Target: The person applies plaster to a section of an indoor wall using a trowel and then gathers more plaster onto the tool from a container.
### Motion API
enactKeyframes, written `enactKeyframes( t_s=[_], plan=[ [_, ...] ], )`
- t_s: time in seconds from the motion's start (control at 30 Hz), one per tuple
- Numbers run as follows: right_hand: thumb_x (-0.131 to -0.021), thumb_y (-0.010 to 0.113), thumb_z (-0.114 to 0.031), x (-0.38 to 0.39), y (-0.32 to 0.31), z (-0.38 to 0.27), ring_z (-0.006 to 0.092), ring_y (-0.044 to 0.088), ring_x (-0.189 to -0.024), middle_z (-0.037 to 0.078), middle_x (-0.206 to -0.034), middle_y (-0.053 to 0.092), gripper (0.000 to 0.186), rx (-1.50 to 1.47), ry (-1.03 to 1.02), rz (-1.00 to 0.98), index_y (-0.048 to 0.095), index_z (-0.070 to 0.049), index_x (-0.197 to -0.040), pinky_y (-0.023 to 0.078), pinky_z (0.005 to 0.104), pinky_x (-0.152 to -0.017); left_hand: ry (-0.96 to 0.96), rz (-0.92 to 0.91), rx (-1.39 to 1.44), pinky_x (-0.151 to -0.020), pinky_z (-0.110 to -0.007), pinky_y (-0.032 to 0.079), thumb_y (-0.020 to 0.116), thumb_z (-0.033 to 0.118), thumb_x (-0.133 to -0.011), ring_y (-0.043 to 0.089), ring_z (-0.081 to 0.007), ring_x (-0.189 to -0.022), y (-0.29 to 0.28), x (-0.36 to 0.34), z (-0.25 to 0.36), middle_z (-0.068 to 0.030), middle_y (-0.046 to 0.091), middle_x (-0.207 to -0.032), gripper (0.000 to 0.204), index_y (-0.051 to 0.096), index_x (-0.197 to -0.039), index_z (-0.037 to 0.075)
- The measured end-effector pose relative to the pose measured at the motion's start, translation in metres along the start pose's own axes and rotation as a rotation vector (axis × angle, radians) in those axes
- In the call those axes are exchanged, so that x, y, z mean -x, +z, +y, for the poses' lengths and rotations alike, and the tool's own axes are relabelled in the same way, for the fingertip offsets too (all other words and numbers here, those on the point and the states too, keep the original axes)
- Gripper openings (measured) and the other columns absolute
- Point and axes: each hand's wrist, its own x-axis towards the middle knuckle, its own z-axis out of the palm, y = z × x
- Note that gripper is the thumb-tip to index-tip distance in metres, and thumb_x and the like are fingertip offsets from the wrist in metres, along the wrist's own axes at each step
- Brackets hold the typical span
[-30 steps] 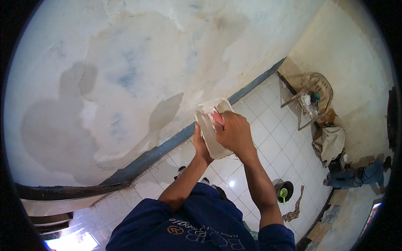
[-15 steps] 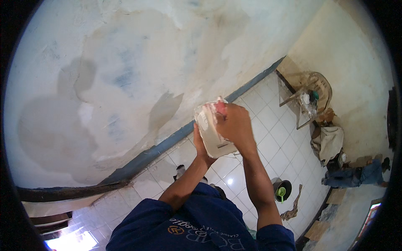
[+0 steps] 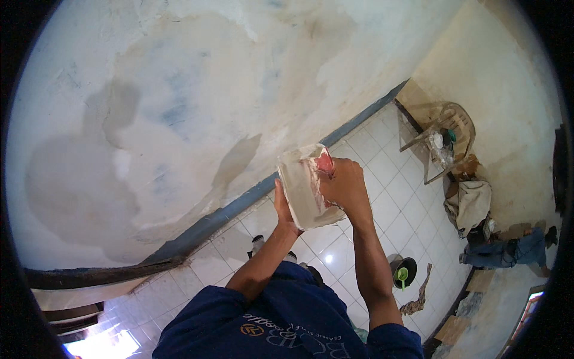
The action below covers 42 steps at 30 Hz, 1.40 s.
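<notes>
In front of the patched wall (image 3: 197, 78) I hold a pale rectangular putty board (image 3: 297, 188), its face smeared with a thin film. My left hand (image 3: 284, 206) supports it from beneath and along its left side, thumb up the edge. Closed around a red scraper (image 3: 324, 163) coated with whitish putty, my right hand (image 3: 348, 186) is over the board's right side. Most of the scraper's blade is hidden by the fingers and putty.
A blue-grey skirting strip (image 3: 239, 207) runs along the wall's foot above white floor tiles (image 3: 382, 209). A dark bucket with a green scoop (image 3: 402, 275) stands at right, beside a crumpled rag (image 3: 418, 299). Farther off are a plastic chair (image 3: 457, 128), a beige cloth (image 3: 472, 200) and another person (image 3: 508, 248).
My right hand and the scraper have shifted slightly right across the board. The white putty seen at the board's upper left has gone from there, leaving that face barer.
</notes>
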Motion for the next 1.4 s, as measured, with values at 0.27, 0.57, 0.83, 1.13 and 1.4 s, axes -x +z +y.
enactKeyframes(
  t_s=[0.27,0.57,0.83,1.13,1.4],
  plan=[
    [-0.070,0.058,-0.014,0.010,0.002,-0.010,0.0397,0.059,-0.061,0.024,-0.064,0.058,0.016,-0.044,0.016,-0.033,0.059,0.002,-0.069,0.045,0.0436,-0.058,-0.022,0.023,-0.031,-0.100,-0.050,0.040,0.032,0.068,-0.086,0.046,-0.0309,-0.121,-0.004,-0.002,-0.002,-0.0115,0.043,-0.137,0.077,0.033,-0.140,0.013],
    [-0.070,0.058,-0.016,0.006,0.002,-0.003,0.0399,0.060,-0.065,0.022,-0.067,0.060,0.015,-0.029,-0.099,-0.010,0.060,-0.001,-0.071,0.047,0.0455,-0.059,-0.031,0.008,0.041,-0.105,-0.047,0.034,0.031,0.061,-0.089,0.043,-0.0313,-0.125,-0.001,-0.002,0.001,-0.0125,0.040,-0.139,0.071,0.032,-0.141,0.012],
    [-0.072,0.060,-0.020,0.003,-0.023,-0.004,0.0403,0.061,-0.070,0.023,-0.071,0.061,0.019,-0.099,0.076,-0.003,0.060,0.000,-0.073,0.048,0.0476,-0.063,-0.022,-0.095,0.025,-0.102,-0.046,0.038,0.032,0.061,-0.089,0.044,-0.0295,-0.123,0.004,-0.002,0.006,-0.0114,0.041,-0.138,0.071,0.033,-0.140,0.011],
    [-0.069,0.058,-0.016,0.003,-0.001,-0.010,0.0420,0.060,-0.072,0.022,-0.076,0.062,0.016,-0.179,-0.053,-0.045,0.061,-0.001,-0.074,0.049,0.0485,-0.066,-0.022,0.009,-0.038,-0.101,-0.046,0.038,0.033,0.061,-0.088,0.044,-0.0310,-0.123,0.006,-0.002,0.006,-0.0138,0.043,-0.136,0.072,0.032,-0.140,0.012],
    [-0.073,0.060,-0.016,0.008,-0.024,-0.019,0.0401,0.059,-0.063,0.022,-0.065,0.059,0.017,0.009,0.145,0.032,0.059,0.001,-0.072,0.046,0.0460,-0.058,-0.063,0.033,-0.020,-0.103,-0.047,0.036,0.030,0.064,-0.087,0.043,-0.0315,-0.124,0.000,-0.001,0.009,-0.0126,0.042,-0.137,0.075,0.031,-0.141,0.013]
  ],
)
